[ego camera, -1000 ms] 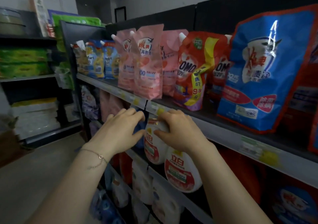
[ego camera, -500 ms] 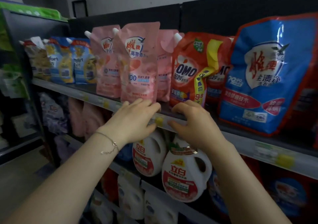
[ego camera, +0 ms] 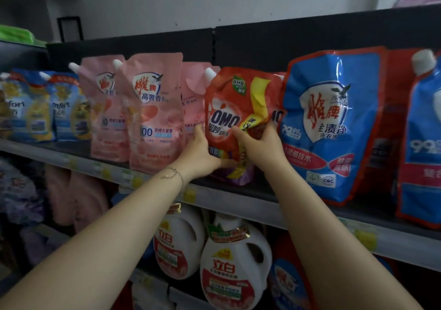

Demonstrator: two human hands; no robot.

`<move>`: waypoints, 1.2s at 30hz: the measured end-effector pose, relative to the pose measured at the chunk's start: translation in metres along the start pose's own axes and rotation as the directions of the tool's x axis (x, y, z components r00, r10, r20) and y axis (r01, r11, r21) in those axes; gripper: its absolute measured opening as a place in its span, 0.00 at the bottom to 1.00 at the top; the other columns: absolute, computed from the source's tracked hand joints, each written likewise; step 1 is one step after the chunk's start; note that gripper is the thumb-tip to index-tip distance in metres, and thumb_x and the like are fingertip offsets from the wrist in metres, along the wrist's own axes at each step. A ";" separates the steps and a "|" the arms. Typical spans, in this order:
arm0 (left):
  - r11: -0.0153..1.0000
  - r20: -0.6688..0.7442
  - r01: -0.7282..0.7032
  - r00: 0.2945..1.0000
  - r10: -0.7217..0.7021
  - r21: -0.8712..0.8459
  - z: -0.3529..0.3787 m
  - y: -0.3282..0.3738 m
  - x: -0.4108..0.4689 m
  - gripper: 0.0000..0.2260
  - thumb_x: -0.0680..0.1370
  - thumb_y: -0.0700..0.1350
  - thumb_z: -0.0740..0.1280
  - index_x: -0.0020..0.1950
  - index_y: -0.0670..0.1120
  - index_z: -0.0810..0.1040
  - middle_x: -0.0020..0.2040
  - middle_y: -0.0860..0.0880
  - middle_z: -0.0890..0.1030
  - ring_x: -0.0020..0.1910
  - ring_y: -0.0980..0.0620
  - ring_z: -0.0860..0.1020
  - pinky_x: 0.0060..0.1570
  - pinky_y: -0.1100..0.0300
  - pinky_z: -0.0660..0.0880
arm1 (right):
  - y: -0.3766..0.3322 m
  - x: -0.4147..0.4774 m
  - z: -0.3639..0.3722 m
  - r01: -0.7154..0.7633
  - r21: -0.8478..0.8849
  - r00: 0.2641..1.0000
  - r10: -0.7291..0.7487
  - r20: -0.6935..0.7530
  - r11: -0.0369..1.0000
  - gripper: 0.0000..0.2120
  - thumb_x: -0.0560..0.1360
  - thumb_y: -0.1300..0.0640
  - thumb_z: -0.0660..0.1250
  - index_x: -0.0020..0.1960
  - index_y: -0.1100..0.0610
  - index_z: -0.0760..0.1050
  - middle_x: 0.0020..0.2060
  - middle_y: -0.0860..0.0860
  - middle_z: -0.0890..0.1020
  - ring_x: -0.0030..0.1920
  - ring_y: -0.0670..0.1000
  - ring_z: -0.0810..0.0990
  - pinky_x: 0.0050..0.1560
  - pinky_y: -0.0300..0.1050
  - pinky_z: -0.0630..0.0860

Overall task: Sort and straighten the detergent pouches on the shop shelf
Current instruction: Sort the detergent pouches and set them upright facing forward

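Head view looks up along a dark metal shelf (ego camera: pixel 238 202) whose grey front rail carries small yellow price tags. Near the middle of the shelf stands a glossy red-orange plastic OMO pouch (ego camera: pixel 224 123). It is soft-sided and creased, with a white screw spout at its upper left corner and a crumpled yellow strip (ego camera: pixel 256 97) running down its face.

The left hand (ego camera: pixel 200 152) grasps the OMO pouch low on its left side, fingers reaching up along the edge and thumb lying across the lower front. The right hand (ego camera: pixel 261 142) grasps its right side at mid-height. Its forefinger stretches across the printed face, and its other fingers curl around the rumpled edge where the yellow strip bunches. A thin chain bracelet (ego camera: pixel 173 173) circles the left wrist.

Just left of the OMO pouch stand smooth pink pouches (ego camera: pixel 155 114) with angled white spouts, flat-faced and upright, packed one behind another. Farther left are blue-and-yellow pouches (ego camera: pixel 64 109), blurred at the frame's edge. Just to the right stands a large shiny blue pouch (ego camera: pixel 329 123) with a red border, its film wrinkled and catching the light. A sliver of a second red pouch shows between the blue pouch and the right hand.

On the shelf below stand white hard-plastic jugs (ego camera: pixel 229 262), rounded, with moulded handles and red labels.
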State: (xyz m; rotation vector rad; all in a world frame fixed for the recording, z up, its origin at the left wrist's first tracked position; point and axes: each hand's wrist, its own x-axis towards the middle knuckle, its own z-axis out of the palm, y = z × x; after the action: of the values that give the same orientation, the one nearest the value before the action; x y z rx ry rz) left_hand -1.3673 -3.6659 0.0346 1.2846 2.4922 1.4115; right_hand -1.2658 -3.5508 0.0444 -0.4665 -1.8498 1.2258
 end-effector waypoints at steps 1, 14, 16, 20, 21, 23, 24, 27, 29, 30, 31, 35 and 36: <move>0.997 0.021 0.058 0.998 -0.057 -0.044 0.002 -0.001 0.004 0.56 0.59 0.54 0.81 0.75 0.47 0.48 0.70 0.50 0.67 0.69 0.49 0.67 0.67 0.55 0.66 | 0.000 0.006 0.000 -0.037 0.047 0.999 0.037 0.012 0.998 0.32 0.69 0.46 0.75 0.68 0.52 0.67 0.61 0.48 0.77 0.60 0.51 0.76 0.62 0.52 0.75; 0.796 0.060 0.192 0.979 -0.193 -0.574 0.006 -0.010 0.037 0.58 0.46 0.56 0.84 0.71 0.47 0.62 0.61 0.49 0.79 0.57 0.50 0.79 0.54 0.52 0.77 | 0.002 0.030 -0.006 -0.075 0.201 0.997 0.074 0.013 0.977 0.10 0.73 0.58 0.73 0.50 0.49 0.74 0.44 0.47 0.82 0.48 0.51 0.83 0.49 0.51 0.81; 0.789 0.032 0.186 0.978 -0.207 -0.585 0.008 -0.010 0.037 0.53 0.45 0.54 0.84 0.67 0.46 0.67 0.58 0.48 0.81 0.54 0.50 0.81 0.50 0.52 0.79 | 0.004 0.029 -0.008 -0.051 0.181 0.999 0.047 0.024 0.982 0.12 0.73 0.57 0.72 0.54 0.51 0.73 0.45 0.45 0.81 0.48 0.50 0.82 0.48 0.48 0.81; 0.774 0.047 0.188 0.979 -0.201 -0.605 0.014 -0.011 0.039 0.44 0.47 0.54 0.85 0.60 0.45 0.77 0.52 0.47 0.84 0.51 0.48 0.83 0.54 0.49 0.78 | 0.015 0.025 -0.016 -0.096 0.120 0.992 0.085 0.093 0.988 0.23 0.72 0.45 0.71 0.62 0.53 0.68 0.52 0.46 0.79 0.51 0.48 0.79 0.54 0.48 0.79; 0.768 0.044 0.185 0.979 -0.201 -0.613 0.015 -0.012 0.040 0.44 0.46 0.55 0.85 0.60 0.45 0.78 0.51 0.47 0.85 0.51 0.48 0.83 0.55 0.48 0.78 | 0.018 0.024 -0.019 -0.111 0.116 0.989 0.098 0.114 0.987 0.25 0.72 0.43 0.70 0.64 0.53 0.68 0.55 0.47 0.79 0.53 0.49 0.79 0.56 0.48 0.78; 0.771 0.024 0.187 0.976 -0.218 -0.609 0.015 -0.012 0.041 0.45 0.44 0.55 0.85 0.59 0.45 0.78 0.51 0.48 0.85 0.51 0.48 0.83 0.55 0.48 0.78 | 0.020 0.024 -0.026 -0.118 0.075 0.984 0.107 0.140 0.990 0.27 0.73 0.42 0.69 0.67 0.53 0.67 0.58 0.47 0.78 0.56 0.49 0.78 0.56 0.45 0.76; 0.773 0.009 0.182 0.975 -0.222 -0.608 0.015 -0.012 0.041 0.44 0.44 0.55 0.85 0.58 0.45 0.79 0.50 0.48 0.85 0.50 0.48 0.83 0.54 0.49 0.79 | 0.020 0.024 -0.030 -0.109 0.047 0.984 0.101 0.146 0.993 0.27 0.74 0.42 0.68 0.67 0.54 0.67 0.57 0.46 0.77 0.56 0.49 0.78 0.54 0.43 0.76; 0.770 -0.031 0.150 0.976 -0.215 -0.620 0.017 -0.011 0.037 0.40 0.46 0.52 0.83 0.56 0.44 0.79 0.48 0.48 0.85 0.48 0.50 0.83 0.48 0.54 0.79 | 0.022 0.023 -0.044 -0.077 -0.026 0.985 0.080 0.150 0.997 0.22 0.75 0.44 0.67 0.64 0.53 0.68 0.48 0.41 0.75 0.49 0.43 0.76 0.44 0.36 0.72; 0.762 -0.062 0.129 0.974 -0.216 -0.635 0.019 -0.011 0.036 0.41 0.46 0.52 0.82 0.57 0.44 0.78 0.48 0.48 0.85 0.47 0.49 0.83 0.48 0.53 0.80 | 0.024 0.023 -0.057 -0.079 -0.084 0.989 0.088 0.115 0.993 0.22 0.75 0.43 0.67 0.64 0.53 0.69 0.50 0.44 0.76 0.49 0.45 0.75 0.44 0.37 0.71; 0.756 -0.073 0.117 0.974 -0.214 -0.644 0.020 -0.011 0.035 0.41 0.45 0.53 0.82 0.57 0.44 0.78 0.48 0.48 0.85 0.47 0.49 0.83 0.49 0.51 0.80 | 0.025 0.025 -0.063 -0.090 -0.104 0.991 0.099 0.088 0.990 0.23 0.75 0.42 0.67 0.64 0.54 0.70 0.53 0.46 0.76 0.51 0.47 0.75 0.45 0.38 0.71; 0.752 -0.082 0.114 0.972 -0.219 -0.650 0.022 -0.012 0.035 0.42 0.45 0.53 0.82 0.57 0.45 0.78 0.48 0.48 0.85 0.47 0.49 0.83 0.49 0.51 0.80 | 0.025 0.025 -0.070 -0.104 -0.114 0.992 0.112 0.065 0.988 0.23 0.75 0.43 0.67 0.64 0.55 0.70 0.55 0.49 0.77 0.53 0.49 0.75 0.46 0.40 0.72; 0.737 -0.126 0.102 0.961 -0.247 -0.668 0.026 -0.014 0.035 0.42 0.45 0.55 0.82 0.57 0.45 0.77 0.48 0.48 0.85 0.46 0.49 0.83 0.49 0.50 0.80 | 0.026 0.031 -0.080 -0.161 -0.180 0.985 0.168 0.024 0.970 0.22 0.76 0.51 0.68 0.66 0.57 0.69 0.62 0.52 0.76 0.61 0.54 0.75 0.54 0.45 0.72; 0.732 -0.129 0.103 0.959 -0.254 -0.673 0.027 -0.015 0.035 0.42 0.45 0.55 0.83 0.56 0.45 0.77 0.48 0.48 0.85 0.46 0.48 0.84 0.49 0.49 0.80 | 0.026 0.033 -0.079 -0.175 -0.196 0.983 0.181 0.015 0.965 0.23 0.76 0.52 0.68 0.67 0.57 0.68 0.63 0.52 0.76 0.63 0.55 0.75 0.55 0.46 0.72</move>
State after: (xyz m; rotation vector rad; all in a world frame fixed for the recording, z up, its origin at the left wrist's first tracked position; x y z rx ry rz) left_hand -1.3905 -3.6274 0.0204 0.7471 1.8133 2.1805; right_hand -1.2247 -3.4718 0.0484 -0.7383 -2.0005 1.1800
